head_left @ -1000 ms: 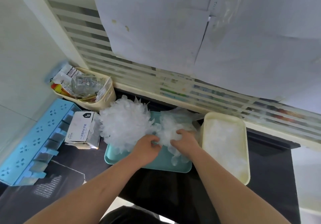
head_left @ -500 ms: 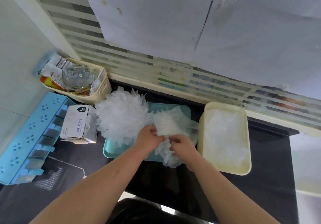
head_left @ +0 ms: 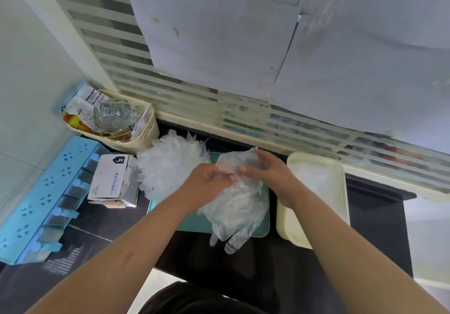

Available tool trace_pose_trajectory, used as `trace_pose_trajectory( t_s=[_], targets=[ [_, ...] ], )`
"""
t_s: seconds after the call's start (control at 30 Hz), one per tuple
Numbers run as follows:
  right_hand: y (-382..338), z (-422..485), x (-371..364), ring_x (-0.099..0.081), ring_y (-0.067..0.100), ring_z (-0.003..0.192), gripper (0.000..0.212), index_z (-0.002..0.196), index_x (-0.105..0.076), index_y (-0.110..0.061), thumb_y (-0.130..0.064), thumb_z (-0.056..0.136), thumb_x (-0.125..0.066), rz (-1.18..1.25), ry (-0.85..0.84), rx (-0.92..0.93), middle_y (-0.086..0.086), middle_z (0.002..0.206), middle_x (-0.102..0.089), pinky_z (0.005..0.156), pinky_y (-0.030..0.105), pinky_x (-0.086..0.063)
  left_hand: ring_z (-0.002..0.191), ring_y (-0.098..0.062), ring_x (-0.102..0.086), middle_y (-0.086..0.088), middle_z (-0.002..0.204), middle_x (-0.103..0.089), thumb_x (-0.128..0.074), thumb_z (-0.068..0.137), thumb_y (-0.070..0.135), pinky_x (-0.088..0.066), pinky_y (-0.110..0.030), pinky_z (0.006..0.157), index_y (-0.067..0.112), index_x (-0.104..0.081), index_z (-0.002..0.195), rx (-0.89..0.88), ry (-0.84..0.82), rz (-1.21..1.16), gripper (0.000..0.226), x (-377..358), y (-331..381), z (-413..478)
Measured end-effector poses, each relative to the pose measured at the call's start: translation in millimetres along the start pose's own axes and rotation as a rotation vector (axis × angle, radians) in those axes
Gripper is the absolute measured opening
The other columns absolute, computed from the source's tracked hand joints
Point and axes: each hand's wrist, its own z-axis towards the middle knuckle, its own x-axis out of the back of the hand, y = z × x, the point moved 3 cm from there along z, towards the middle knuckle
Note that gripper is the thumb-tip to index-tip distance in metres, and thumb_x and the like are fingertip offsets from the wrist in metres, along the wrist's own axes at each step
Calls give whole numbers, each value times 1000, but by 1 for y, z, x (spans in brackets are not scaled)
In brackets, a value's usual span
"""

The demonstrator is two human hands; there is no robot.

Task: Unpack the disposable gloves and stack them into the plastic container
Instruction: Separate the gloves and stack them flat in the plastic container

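Two hands at one glove stack [head_left: 235,201] | stack laid on tray [head_left: 190,223], tips hung off near edge | top pinched by left hand [head_left: 207,184]; right hand [head_left: 267,174] laid beside, grip not discernible | step judged: squaring | next: to be carried flat into container [head_left: 345,192] alongside
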Motion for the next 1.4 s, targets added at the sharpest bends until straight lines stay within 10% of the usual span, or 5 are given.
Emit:
trace_pose_trajectory(
  t_s=[0.23,0.6,0.8,0.93,1.4],
  targets=[
    [0,-12,4,-67,25,73,14,101,-75,-3,-17,96,-76,203,34,32,8,81,-73,67,30,-58,68,-26,-72,-9,85,-78,-65,102,21,-61,-36,66,13,-76,108,64,-55,-84,14,-1,3,-4],
    [9,-60,53,-39,17,58,38,98,-71,-2,-39,94,-76,-68,490,-6,2,69,-49,52,28,-33,67,-13,-60,8,69,-62,-60,101,36,-49,-30,64,28,-67,85,65,213,640,20,-11,-67,-2],
    [32,-81,50,-32,13,50,50,108,-69,9,-38,94,-79,-135,278,-103,9,76,-43,43,26,-25,101,-14,-61,8,145,-41,-56,103,32,-50,-30,84,27,-58,137,42,-149,891,34,-81,-75,18],
    [49,-96,53,-42,17,55,27,89,-74,-5,-31,96,-76,-152,239,-110,7,68,-52,55,32,-40,137,-26,-51,3,172,1,-57,101,27,-47,-36,107,30,-47,153,153,-399,1051,52,-102,-92,29],
    [56,-101,48,-73,16,114,17,111,-83,-28,-21,97,-75,-63,-21,-145,-5,111,-81,115,43,-49,121,-19,-56,5,135,-63,-53,103,26,-49,-33,98,18,-68,131,-222,166,884,33,-67,-32,24]
  ],
)
